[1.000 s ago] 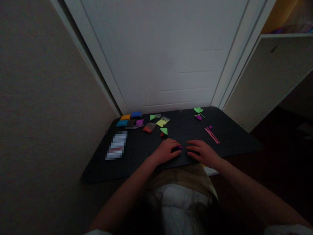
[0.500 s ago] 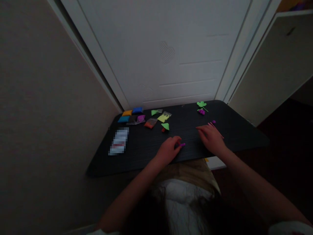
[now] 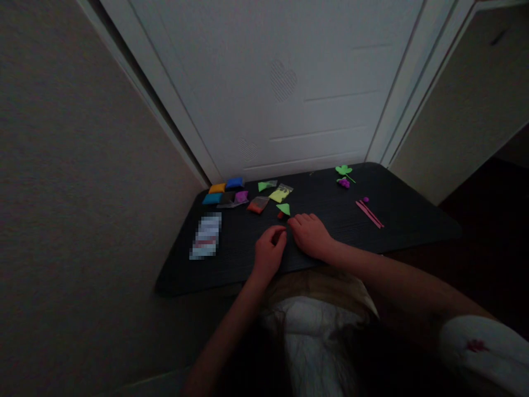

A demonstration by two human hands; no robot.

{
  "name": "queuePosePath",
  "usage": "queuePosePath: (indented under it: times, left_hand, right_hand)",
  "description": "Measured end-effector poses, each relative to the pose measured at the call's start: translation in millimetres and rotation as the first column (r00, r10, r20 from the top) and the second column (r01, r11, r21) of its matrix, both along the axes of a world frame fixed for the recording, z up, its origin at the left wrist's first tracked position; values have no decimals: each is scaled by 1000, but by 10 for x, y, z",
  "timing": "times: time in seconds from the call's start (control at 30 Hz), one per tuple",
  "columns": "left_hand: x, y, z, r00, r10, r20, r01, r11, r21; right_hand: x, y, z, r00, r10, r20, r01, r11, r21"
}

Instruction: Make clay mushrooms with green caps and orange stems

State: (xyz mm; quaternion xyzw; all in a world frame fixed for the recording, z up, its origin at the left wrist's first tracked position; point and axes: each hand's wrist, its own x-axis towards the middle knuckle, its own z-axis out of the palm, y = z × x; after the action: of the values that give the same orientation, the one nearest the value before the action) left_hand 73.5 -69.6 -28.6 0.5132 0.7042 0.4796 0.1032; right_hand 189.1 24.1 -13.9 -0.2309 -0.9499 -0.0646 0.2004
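Note:
Near the front middle of the table, my left hand [image 3: 269, 251] is curled, thumb and forefinger bent towards each other with a gap inside the curve. Any small thing at its fingertips is hidden. My right hand [image 3: 311, 234] is palm down beside it, fingers together and bent over, its fingertips close to those of my left hand. What lies under it cannot be seen. Just behind both hands stands a small figure with a green cone-shaped top [image 3: 284, 209] and an orange-red lower part.
On the dark table [image 3: 235, 259] several colourful clay packets [image 3: 212, 198] lie at the back left, near a blurred pale packet [image 3: 206, 236]. To the right are pink sticks [image 3: 368, 214], a purple ball [image 3: 366, 199], a purple cluster [image 3: 344, 182] and a green clover shape [image 3: 344, 170]. A white door [image 3: 322, 71] stands behind.
My right hand has moved left from beside the pink sticks to my left hand, uncovering the sticks. The purple piece at my left fingertips is out of sight now. The view has shifted slightly.

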Motion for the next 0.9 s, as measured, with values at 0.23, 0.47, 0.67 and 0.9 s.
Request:
queuePosePath:
  times: [0.23, 0.47, 0.67, 0.9]
  left_hand:
    - [-37, 11, -11, 980, 53, 192, -66, 996, 60]
    - [-36, -1, 2, 970, 72, 231, -95, 992, 88]
    - [-32, -6, 11, 963, 68, 262, -88, 994, 67]
    - [-30, -7, 5, 964, 71, 257, -94, 992, 79]
  right_hand:
    - [-33, 81, 13, 998, 30, 48, -34, 995, 89]
    - [-32, 58, 11, 994, 89, 63, -96, 990, 107]
    - [-37, 129, 42, 999, 8, 37, -12, 995, 100]
    - [-25, 76, 53, 992, 116, 59, -122, 986, 117]
